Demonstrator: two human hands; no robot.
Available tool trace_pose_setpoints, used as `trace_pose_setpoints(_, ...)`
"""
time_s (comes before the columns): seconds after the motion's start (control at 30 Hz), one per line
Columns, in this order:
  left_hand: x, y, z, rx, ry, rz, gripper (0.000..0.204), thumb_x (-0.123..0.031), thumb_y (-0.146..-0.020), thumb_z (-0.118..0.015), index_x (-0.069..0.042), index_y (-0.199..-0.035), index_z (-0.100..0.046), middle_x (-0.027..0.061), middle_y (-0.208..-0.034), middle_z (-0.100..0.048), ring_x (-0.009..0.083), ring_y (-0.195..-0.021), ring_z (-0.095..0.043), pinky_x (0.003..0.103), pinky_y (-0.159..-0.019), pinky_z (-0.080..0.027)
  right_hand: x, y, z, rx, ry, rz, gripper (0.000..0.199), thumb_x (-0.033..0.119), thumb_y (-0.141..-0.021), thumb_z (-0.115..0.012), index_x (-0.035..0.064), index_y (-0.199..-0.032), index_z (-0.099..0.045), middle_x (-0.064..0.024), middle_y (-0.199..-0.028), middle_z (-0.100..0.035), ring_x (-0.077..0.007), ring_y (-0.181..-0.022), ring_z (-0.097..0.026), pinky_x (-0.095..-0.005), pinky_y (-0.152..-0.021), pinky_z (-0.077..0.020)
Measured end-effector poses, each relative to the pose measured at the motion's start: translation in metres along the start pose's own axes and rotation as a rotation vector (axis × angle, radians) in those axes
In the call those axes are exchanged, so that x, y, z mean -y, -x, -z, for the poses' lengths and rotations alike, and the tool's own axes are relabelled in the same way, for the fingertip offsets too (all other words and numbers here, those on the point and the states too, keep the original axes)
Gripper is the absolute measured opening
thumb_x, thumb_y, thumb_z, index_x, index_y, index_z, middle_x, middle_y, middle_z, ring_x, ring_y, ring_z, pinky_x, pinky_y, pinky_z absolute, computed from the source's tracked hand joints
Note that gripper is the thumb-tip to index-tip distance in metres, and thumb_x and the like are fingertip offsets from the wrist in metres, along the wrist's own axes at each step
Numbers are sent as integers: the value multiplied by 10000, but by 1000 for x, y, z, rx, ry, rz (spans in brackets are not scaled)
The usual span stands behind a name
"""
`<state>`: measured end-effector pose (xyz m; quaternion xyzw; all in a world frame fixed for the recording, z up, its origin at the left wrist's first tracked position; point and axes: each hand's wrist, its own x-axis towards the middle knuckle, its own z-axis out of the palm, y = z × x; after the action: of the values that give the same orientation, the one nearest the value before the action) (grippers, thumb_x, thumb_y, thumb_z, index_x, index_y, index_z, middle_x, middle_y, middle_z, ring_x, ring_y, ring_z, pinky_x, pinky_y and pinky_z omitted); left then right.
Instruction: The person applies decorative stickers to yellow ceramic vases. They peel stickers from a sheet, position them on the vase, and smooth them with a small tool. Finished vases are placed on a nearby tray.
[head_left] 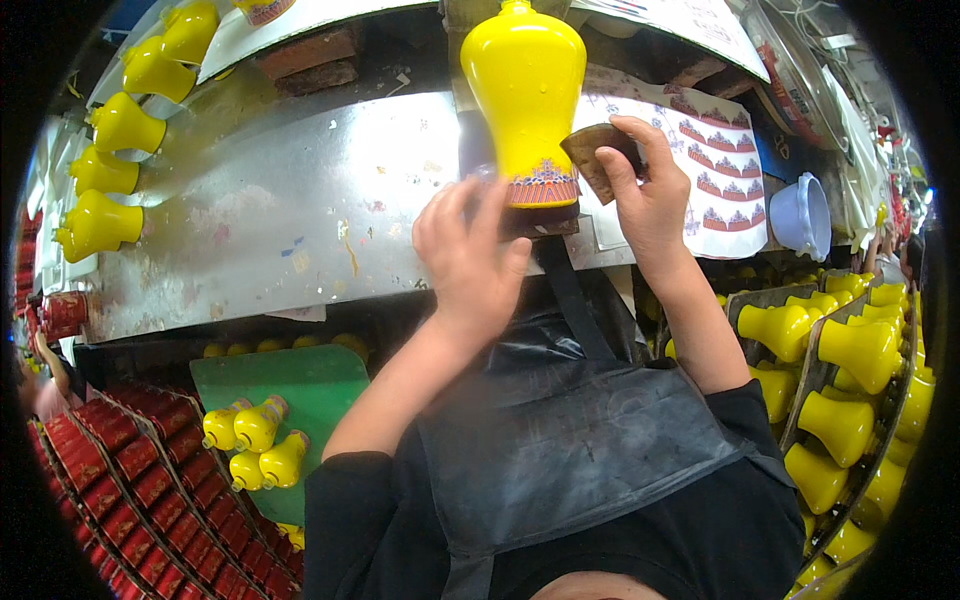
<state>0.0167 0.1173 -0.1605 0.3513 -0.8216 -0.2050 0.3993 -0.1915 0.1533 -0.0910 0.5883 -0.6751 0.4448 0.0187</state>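
A glossy yellow vase [525, 80] stands in front of me at the bench edge, its narrow neck pointing away. A patterned decal band [545, 188] in blue, red and orange runs round its near end. My left hand [468, 245] is at the left side of that band, fingers apart and partly blurred, holding nothing that I can see. Whether its fingertips touch the vase, I cannot tell. Between thumb and fingers, my right hand [650, 190] grips a dark brown, flat, wedge-shaped scraper [603, 160], whose narrow end is close to the vase's right side.
Decal sheets [720, 175] and a pale blue bucket [800, 215] are on the right. Yellow vases [105, 222] line the metal bench [290, 220] at far left. Below stand a green board [320, 375] with small vases, red patterned boxes [130, 440], and racks of yellow vases [835, 425].
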Motion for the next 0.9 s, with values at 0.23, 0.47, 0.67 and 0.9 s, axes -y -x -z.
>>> trace_pose_setpoints(0.23,14,-18,-11,-108,65,-36,754,-251,-807,-785,-59,-1474,-489,202,-1392,-545,394,-1315,-481,530,-1136,-288,23,5,20,43,189,393,300,-7,-808,-835,53,-1085,-735,-126,-979,-750,-216,-802,-724,-302,-706,-577)
trace_pose_setpoints(0.47,30,-50,-13,50,202,11,813,-230,-752,-832,-56,-1465,-482,153,-1339,-631,347,-1269,-574,538,-1133,-316,35,1,15,149,156,551,325,114,-736,-761,151,-1059,-772,-25,-766,-601,-209,-660,-627,-349,-618,-536)
trace_pose_setpoints(0.67,19,-52,-5,-29,38,-105,813,-229,-731,-858,-53,-1446,-514,165,-1320,-637,351,-1260,-569,531,-1137,-307,46,2,18,319,78,595,267,52,-773,-723,125,-1029,-747,-63,-902,-685,-233,-750,-674,-344,-671,-553)
trace_pose_setpoints(0.9,18,-52,-14,90,66,91,762,-266,-734,-858,-43,-1409,-585,151,-1288,-644,350,-1275,-560,498,-1131,-336,28,-14,31,317,-222,-346,211,160,-1008,-600,16,-1136,-687,-32,-1019,-667,-75,-832,-560,-241,-740,-465)
